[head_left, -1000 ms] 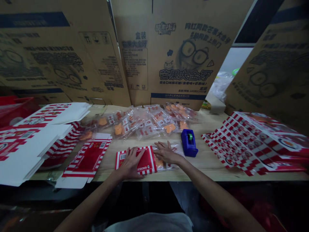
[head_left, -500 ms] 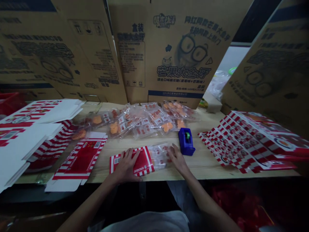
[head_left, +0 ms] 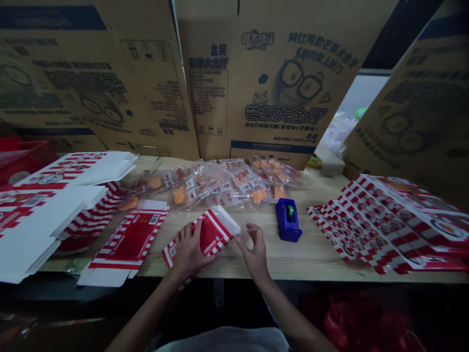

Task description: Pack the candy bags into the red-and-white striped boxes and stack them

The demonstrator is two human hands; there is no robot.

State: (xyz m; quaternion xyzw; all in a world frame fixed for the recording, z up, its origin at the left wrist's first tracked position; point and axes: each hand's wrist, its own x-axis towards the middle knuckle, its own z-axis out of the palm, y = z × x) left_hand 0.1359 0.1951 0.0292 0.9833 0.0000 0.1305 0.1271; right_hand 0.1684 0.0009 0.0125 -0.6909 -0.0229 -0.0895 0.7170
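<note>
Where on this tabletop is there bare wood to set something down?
Bare tabletop shows in front of the blue tape dispenser, between the right hand and the right-side striped stack; another patch lies farther back, between the clear packets and that stack. Crowded: the back middle, with packets, and the left, with striped cartons.

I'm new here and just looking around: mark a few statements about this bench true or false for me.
1. The left hand holds a red-and-white box. True.
2. The tape dispenser is yellow. False: it is blue.
3. Brown cardboard stands behind the clear packets. True.
4. The right hand rests on the tape dispenser. False: it is by the white end of the held box.
5. The clear packets lie beyond the held box, as the person sees it. True.
</note>
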